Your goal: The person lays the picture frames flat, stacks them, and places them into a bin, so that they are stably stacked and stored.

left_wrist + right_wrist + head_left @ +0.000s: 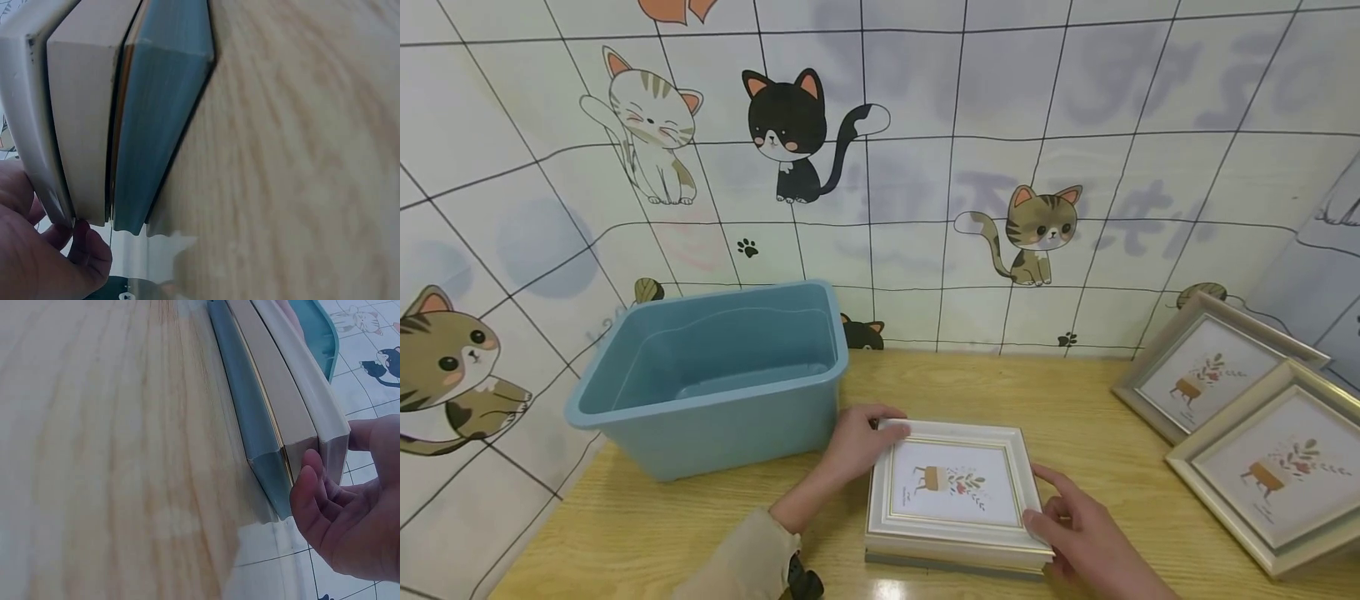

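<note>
A stack of picture frames lies flat on the wooden table. On top is a white picture frame [951, 479] with gold lines and a plant print. Under it the wrist views show a beige frame [81, 125] and a blue-grey frame [250, 406] at the bottom. My left hand [859, 446] holds the white frame at its far left corner, thumb on the top face. At the near right corner my right hand [1078, 529] grips the same frame, its thumb on the border and fingers curled at the side. The fingertips under the edge are partly hidden.
A blue plastic tub [722, 433] stands on the table [647, 533] to the left, close to my left hand. Two more picture frames, a silvery one [1157, 417] and a champagne one [1217, 483], overlap at the right. A cat-patterned wall covering [917, 250] rises behind.
</note>
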A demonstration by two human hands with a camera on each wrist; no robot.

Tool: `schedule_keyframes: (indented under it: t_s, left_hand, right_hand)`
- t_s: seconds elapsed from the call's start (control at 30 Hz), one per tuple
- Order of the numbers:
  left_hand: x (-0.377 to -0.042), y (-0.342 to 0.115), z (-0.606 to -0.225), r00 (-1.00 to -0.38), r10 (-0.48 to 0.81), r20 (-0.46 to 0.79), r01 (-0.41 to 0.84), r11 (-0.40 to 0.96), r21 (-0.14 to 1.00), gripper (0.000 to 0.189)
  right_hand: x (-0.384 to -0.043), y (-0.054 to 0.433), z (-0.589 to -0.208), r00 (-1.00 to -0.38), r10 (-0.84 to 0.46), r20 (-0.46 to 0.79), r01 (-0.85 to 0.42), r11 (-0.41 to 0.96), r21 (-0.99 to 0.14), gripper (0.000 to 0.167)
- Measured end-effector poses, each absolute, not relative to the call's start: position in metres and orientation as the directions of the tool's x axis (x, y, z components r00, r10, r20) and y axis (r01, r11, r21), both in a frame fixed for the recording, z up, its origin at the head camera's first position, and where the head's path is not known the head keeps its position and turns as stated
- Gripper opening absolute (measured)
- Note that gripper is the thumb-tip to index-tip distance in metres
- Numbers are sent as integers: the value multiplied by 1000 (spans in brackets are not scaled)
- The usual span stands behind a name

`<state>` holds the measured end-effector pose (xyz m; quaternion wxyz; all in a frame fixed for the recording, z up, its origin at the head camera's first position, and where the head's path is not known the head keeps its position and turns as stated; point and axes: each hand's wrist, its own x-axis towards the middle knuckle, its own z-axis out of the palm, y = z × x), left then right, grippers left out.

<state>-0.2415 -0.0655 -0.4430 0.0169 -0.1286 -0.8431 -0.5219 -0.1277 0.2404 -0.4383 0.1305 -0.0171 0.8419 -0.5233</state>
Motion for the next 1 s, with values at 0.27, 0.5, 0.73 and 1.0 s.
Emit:
schedule_keyframes:
  t_s: [0.27,0.5,0.73,1.0]
  left_hand:
    - [-245,-66,-448,-977,170,130,186,372,909,22]
    - [-243,-66,-447,-983,158,96,145,336,931,23]
    - [-242,-66,-449,-987,140,78,122,338,933,21]
    - [-243,-64,-450,-984,143,107,147,313,938,20]
  right_hand:
    - [-125,240,-440,-962,-201,-185,87,415,-906,73]
    - [-122,239,-439,-965,-212,-157,54,421,-906,73]
    - [-124,239,-438,-966,-211,-146,41,434,-900,72]
    - [-124,240,-440,-975,-210,-68,-31,433,-901,70]
